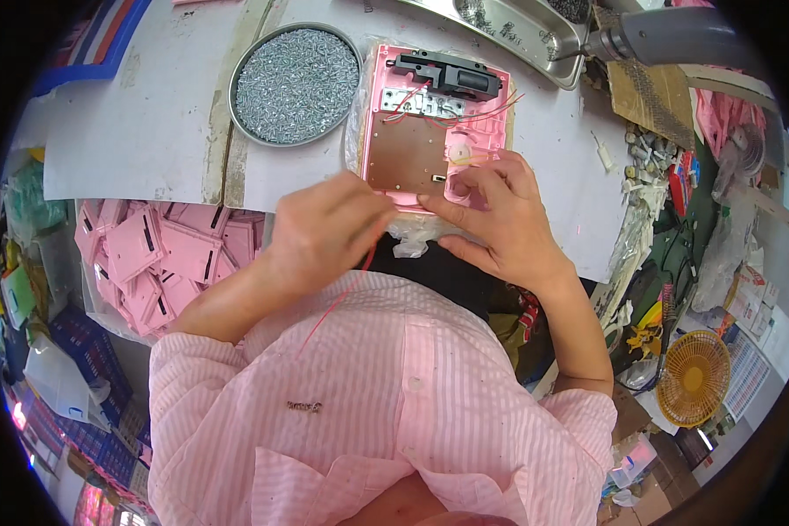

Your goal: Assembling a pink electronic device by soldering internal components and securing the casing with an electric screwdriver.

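Head view: the left hand (320, 228) is bunched, apparently pinching a red wire (366, 260); the right hand (510, 215), half open, rests fingertips on the pink housing (491, 137), just ahead of both. Looks light, stiff, slick; side walls offer best hold.

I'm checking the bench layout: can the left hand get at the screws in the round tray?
Likely yes: nothing seems to block the white tabletop between the left hand and the screws in their open round tray, though that hand appears to pinch a red wire.
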The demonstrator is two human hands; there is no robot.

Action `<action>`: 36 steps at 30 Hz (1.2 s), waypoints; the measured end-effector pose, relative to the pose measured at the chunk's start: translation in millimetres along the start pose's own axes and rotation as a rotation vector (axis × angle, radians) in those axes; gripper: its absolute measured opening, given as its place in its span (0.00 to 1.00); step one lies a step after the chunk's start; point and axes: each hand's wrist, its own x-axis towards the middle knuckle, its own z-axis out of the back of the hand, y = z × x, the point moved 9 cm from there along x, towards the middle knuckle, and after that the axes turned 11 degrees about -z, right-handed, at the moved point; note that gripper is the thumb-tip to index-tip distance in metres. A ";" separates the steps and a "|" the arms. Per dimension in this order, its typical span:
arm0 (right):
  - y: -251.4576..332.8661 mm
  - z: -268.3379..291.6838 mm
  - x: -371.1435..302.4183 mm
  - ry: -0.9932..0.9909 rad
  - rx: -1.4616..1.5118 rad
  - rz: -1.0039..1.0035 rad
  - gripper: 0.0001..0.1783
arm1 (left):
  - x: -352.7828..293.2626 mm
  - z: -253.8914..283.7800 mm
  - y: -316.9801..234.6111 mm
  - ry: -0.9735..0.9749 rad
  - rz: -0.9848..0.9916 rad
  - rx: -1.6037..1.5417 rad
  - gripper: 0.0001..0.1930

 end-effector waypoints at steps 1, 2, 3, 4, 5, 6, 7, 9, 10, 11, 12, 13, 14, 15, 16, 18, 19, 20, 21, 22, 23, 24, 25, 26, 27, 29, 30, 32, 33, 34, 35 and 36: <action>3.1 -1.3 1.3 0.023 -0.026 -0.022 0.27 | -2.4 5.8 8.3 -0.017 0.085 0.024 0.08; 5.1 -0.6 1.7 -0.010 -0.022 -0.026 0.27 | -4.2 9.3 12.8 -0.026 0.121 0.040 0.07; 6.8 -2.7 1.6 -0.045 -0.012 -0.027 0.27 | -6.9 13.3 17.6 -0.033 0.160 0.062 0.06; 9.7 -5.7 1.9 -0.078 -0.002 -0.028 0.27 | -9.9 16.8 21.3 -0.041 0.199 0.083 0.06; 18.2 -10.7 3.8 -0.134 -0.047 -0.031 0.24 | -13.6 12.7 19.4 0.010 0.184 0.091 0.06; 30.5 -19.6 6.3 -0.191 -0.088 -0.037 0.22 | -21.1 5.8 17.1 0.066 0.170 0.099 0.06; 40.9 -25.7 8.3 -0.249 -0.129 -0.043 0.20 | -28.6 0.3 13.8 0.121 0.155 0.107 0.06; 47.5 -37.7 12.2 -0.277 -0.103 -0.089 0.18 | -42.7 -18.4 1.7 0.264 0.143 0.079 0.05; 48.8 -39.9 13.7 -0.290 -0.091 -0.110 0.17 | -48.7 -25.1 -3.5 0.334 0.138 0.065 0.05; 49.4 -38.6 15.2 -0.301 -0.059 -0.129 0.13 | -55.3 -27.1 -4.2 0.408 0.148 0.057 0.04; 48.4 -40.4 14.9 -0.319 -0.075 -0.130 0.13 | -53.3 -27.1 -7.0 0.448 0.103 0.017 0.05; 46.1 -45.8 13.5 -0.339 -0.092 -0.132 0.13 | -50.4 -25.3 -8.7 0.490 0.056 -0.023 0.05; 45.1 -49.3 12.3 -0.360 -0.110 -0.135 0.13 | -46.8 -22.5 -12.5 0.532 0.007 -0.063 0.06; 42.5 -49.1 15.8 -0.340 -0.117 -0.138 0.13 | -34.1 -13.2 -9.5 0.492 0.010 -0.088 0.07; 42.7 -47.4 17.1 -0.322 -0.125 -0.143 0.13 | -20.4 -3.3 -7.9 0.454 0.012 -0.114 0.07; 40.8 -48.0 15.8 -0.265 -0.114 -0.183 0.15 | -1.2 4.7 1.0 0.374 -0.002 -0.124 0.08; 41.9 -42.1 14.5 -0.248 -0.056 -0.147 0.16 | 0.5 2.0 7.9 0.327 -0.014 -0.109 0.08; 41.0 -33.4 17.7 -0.227 0.001 -0.112 0.16 | 3.0 0.1 14.7 0.280 -0.026 -0.097 0.09; 36.2 -12.0 19.6 -0.258 0.041 -0.062 0.15 | -0.4 -4.0 16.9 0.267 -0.068 -0.141 0.08; 25.0 14.5 18.0 -0.282 0.087 -0.016 0.13 | -1.2 -3.4 17.9 0.285 -0.099 -0.147 0.09; -16.6 40.8 15.0 -0.319 0.222 -0.161 0.11 | 0.1 -2.3 18.6 0.303 -0.119 -0.146 0.09; -64.1 66.6 11.4 -0.350 0.363 -0.310 0.09 | 0.1 -2.3 18.7 0.324 -0.133 -0.149 0.10; -102.7 108.2 8.9 -0.510 0.161 -0.454 0.08 | 4.2 -1.4 17.9 0.335 -0.147 -0.159 0.10; -162.9 147.1 8.8 -0.600 0.367 -0.527 0.05 | 8.9 -1.4 16.4 0.345 -0.161 -0.168 0.10; -203.1 182.1 17.2 -0.663 0.363 -0.585 0.05 | 11.4 -2.7 15.3 0.357 -0.170 -0.179 0.10; -262.4 243.8 43.9 -0.726 0.277 -0.636 0.07 | 17.8 -5.8 14.1 0.397 -0.218 -0.197 0.10; -283.6 263.4 69.6 -0.715 0.212 -0.617 0.08 | 19.1 -6.0 14.3 0.416 -0.229 -0.196 0.10; -275.7 272.5 150.9 -0.648 0.158 -0.391 0.08 | 18.9 -7.2 16.8 0.428 -0.220 -0.216 0.09; -282.7 272.4 191.1 -0.606 0.093 -0.311 0.11 | 21.2 -7.1 16.1 0.438 -0.218 -0.224 0.08; -285.1 269.0 229.0 -0.563 0.028 -0.231 0.13 | 22.5 -6.7 15.9 0.447 -0.215 -0.231 0.08; -274.9 259.4 267.3 -0.526 -0.108 -0.249 0.12 | 22.0 -4.8 16.7 0.444 -0.190 -0.232 0.08; -262.2 252.2 303.3 -0.492 -0.246 -0.268 0.11 | 21.8 -2.6 16.9 0.441 -0.170 -0.234 0.08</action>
